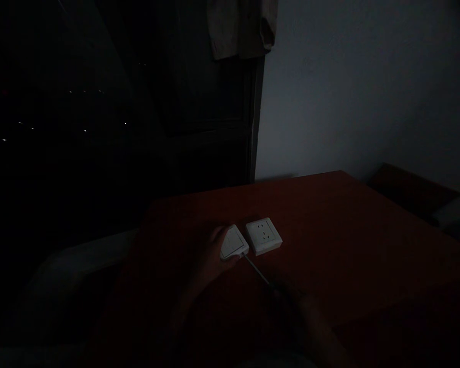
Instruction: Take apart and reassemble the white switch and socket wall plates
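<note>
A white wall switch (233, 242) lies on the reddish-brown table. My left hand (213, 259) grips it from the left, with fingers at its far side and thumb at its near edge. In deep shadow, my right hand (291, 299) is closed around the handle of a screwdriver (257, 271). The thin metal shaft points up and left, and its tip meets the near right edge of the switch. Just right of the switch sits a white wall socket (264, 235) with several slots, touched by neither hand.
The table (329, 225) reaches back to a pale wall (329, 102). A dark window (80, 112) with small lights stands at the left, and cloth (241, 28) hangs at the top. Another dark wooden surface (410, 191) is at the right. The room is very dim.
</note>
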### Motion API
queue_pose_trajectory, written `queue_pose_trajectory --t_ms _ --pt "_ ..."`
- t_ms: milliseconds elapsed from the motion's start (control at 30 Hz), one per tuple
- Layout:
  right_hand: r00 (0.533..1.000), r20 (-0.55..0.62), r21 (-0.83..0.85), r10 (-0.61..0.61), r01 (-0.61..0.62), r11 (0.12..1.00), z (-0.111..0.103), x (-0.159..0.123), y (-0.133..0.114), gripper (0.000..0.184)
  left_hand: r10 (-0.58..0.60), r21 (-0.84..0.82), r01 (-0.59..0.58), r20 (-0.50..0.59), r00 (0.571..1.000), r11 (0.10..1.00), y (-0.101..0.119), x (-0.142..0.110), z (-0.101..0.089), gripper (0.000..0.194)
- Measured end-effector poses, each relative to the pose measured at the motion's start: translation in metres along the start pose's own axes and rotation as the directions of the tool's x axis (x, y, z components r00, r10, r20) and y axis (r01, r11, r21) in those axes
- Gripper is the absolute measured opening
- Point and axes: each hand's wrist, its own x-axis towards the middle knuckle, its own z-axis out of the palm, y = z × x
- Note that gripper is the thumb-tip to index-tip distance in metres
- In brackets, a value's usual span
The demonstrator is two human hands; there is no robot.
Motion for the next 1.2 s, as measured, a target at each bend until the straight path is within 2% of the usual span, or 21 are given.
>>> queue_pose_trajectory --t_ms 67,167,233,333,433,500,600,700,767,833,933,1000,1067,1100,1133,1200 --pt "1.000 0.001 -0.082 -0.009 0.009 0.997 0.002 0.000 0.001 0.040 -0.001 0.014 0.001 0.004 1.000 1.000 0.000 0.000 -0.001 0.072" --pt "0.996 -0.057 -0.299 -0.074 0.053 0.953 0.005 -0.001 0.009 0.045 -0.012 0.027 0.012 -0.003 1.000 1.000 -0.001 0.001 -0.001 0.072" --pt "0.990 -0.096 -0.351 -0.105 0.065 0.934 0.004 -0.001 0.011 0.045 -0.009 0.017 0.009 -0.006 1.000 1.000 0.000 0.001 -0.001 0.073" --pt "0.994 -0.075 -0.190 -0.079 0.064 0.980 -0.002 0.000 0.004 0.038 -0.011 0.010 0.011 -0.009 1.000 1.000 0.001 0.000 -0.001 0.073" --pt "0.998 -0.019 0.021 -0.054 0.054 0.998 -0.007 0.002 -0.008 0.041 -0.026 0.027 0.026 -0.018 1.000 0.999 0.001 0.001 -0.001 0.073" --pt "0.999 0.003 0.029 -0.046 0.046 0.999 -0.006 0.003 -0.012 0.042 -0.028 0.031 0.029 -0.016 0.999 0.999 0.001 0.001 -0.001 0.073" --pt "0.999 0.018 -0.157 -0.041 0.043 0.987 -0.001 0.003 -0.005 0.042 -0.024 0.033 0.024 -0.019 1.000 0.999 0.001 0.001 -0.002 0.072" --pt "0.995 -0.035 -0.382 -0.093 0.073 0.921 0.002 0.001 0.009 0.045 -0.030 0.024 0.031 -0.020 0.999 0.999 0.002 0.000 -0.002 0.073" --pt "0.987 -0.066 -0.429 -0.146 0.104 0.897 0.001 0.000 0.015 0.047 -0.031 -0.001 0.031 -0.015 0.999 1.000 0.002 0.000 -0.002 0.073" --pt "0.983 -0.087 -0.372 -0.164 0.121 0.920 -0.001 -0.001 0.016 0.046 -0.041 -0.024 0.041 -0.025 0.999 0.999 0.003 0.000 -0.001 0.072" --pt "0.994 -0.073 -0.108 -0.081 0.073 0.991 -0.001 -0.002 0.009 0.038 -0.053 -0.028 0.052 -0.038 0.998 0.998 0.002 0.001 0.000 0.072" --pt "0.998 0.023 0.125 0.051 -0.054 0.991 0.001 -0.001 0.002 0.042 -0.042 -0.009 0.042 -0.025 0.999 0.999 0.001 0.001 0.001 0.073" --pt "0.964 0.191 0.295 0.186 -0.237 0.926 0.004 0.000 -0.004 0.052 -0.038 0.018 0.038 -0.013 0.999 0.999 0.002 0.001 0.001 0.075" --pt "0.945 0.245 0.332 0.217 -0.292 0.897 0.004 0.001 -0.007 0.055 -0.035 0.027 0.035 -0.013 0.999 0.999 0.003 0.001 0.001 0.076" --pt "0.943 0.255 0.334 0.215 -0.295 0.895 0.005 0.003 -0.009 0.055 -0.023 0.029 0.023 -0.011 1.000 0.999 0.004 0.001 0.001 0.076" --pt "0.980 0.136 0.217 0.146 -0.173 0.961 0.004 0.006 -0.012 0.046 0.009 0.020 -0.009 0.005 1.000 1.000 0.008 0.000 0.003 0.076"
